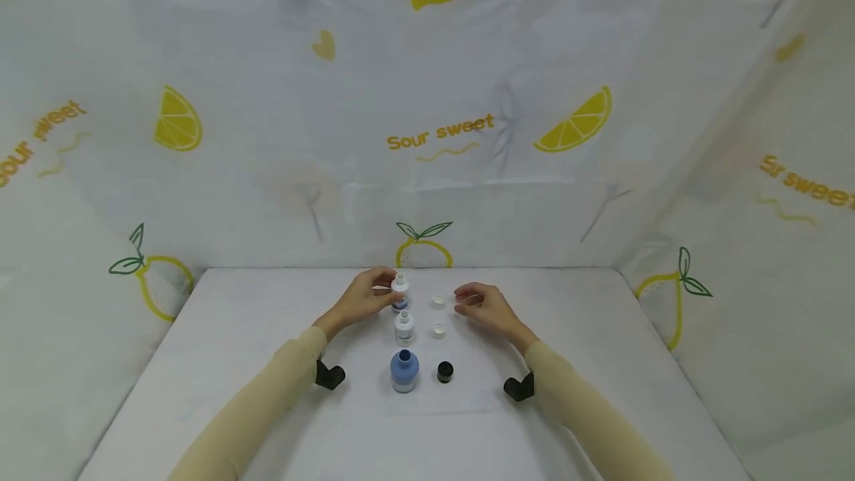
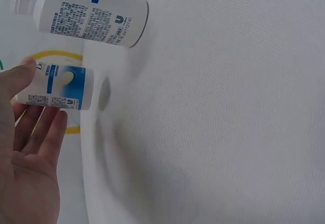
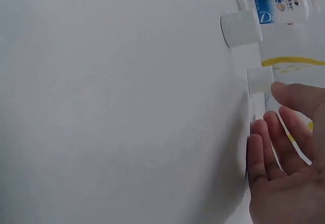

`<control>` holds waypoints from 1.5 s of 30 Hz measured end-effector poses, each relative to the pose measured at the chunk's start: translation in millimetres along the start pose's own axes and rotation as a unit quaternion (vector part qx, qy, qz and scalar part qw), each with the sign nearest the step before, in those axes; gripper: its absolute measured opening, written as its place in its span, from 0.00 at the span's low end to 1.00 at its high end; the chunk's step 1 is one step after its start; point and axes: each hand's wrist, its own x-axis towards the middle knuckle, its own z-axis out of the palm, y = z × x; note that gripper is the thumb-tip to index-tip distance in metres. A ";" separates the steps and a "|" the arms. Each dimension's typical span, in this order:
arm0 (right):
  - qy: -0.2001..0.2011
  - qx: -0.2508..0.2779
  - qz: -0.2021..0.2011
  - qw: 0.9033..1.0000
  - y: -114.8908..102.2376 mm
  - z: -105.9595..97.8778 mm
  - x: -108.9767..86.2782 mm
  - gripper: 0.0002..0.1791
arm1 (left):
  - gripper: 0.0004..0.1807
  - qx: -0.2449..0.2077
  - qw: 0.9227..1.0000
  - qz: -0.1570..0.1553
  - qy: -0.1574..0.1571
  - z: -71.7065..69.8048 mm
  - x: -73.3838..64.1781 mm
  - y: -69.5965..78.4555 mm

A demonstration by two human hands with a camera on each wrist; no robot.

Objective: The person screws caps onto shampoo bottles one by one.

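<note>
My left hand [image 1: 366, 294] holds a small white Dove bottle [image 1: 400, 303] with a blue label, thumb on one side and fingers on the other. Its neck is uncapped, and in the left wrist view the bottle [image 2: 58, 87] shows its base close over the table. Nearest to my right hand [image 1: 486, 306] is the far white cap [image 1: 438, 302]. The right fingers are loosely bent, and the thumb tip overlaps that cap [image 3: 260, 80] in the right wrist view. Nothing lies between the right thumb and fingers.
Nearer the person stand a second open white bottle [image 1: 404, 329] and an open blue bottle [image 1: 404, 372], in line with the held one. A second white cap [image 1: 439, 331] and a black cap [image 1: 444, 372] lie to their right. A lemon-printed curtain [image 1: 280, 169] hangs behind the white table [image 1: 267, 421].
</note>
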 end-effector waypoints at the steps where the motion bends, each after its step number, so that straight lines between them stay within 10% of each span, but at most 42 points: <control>1: -0.002 0.006 0.000 1.000 -0.1 2.3 3.5 0.17 | 0.25 -0.002 1.000 0.002 0.001 -0.5 -0.2 0.3; 20: -0.017 -0.051 -0.018 0.998 -10.4 18.3 21.1 0.16 | 0.24 -0.013 1.000 0.004 0.017 -10.5 -0.6 5.5; 45: -0.070 0.054 -0.096 0.991 -70.0 -7.5 27.0 0.21 | 0.22 0.009 0.998 0.054 -0.014 -13.7 3.6 30.1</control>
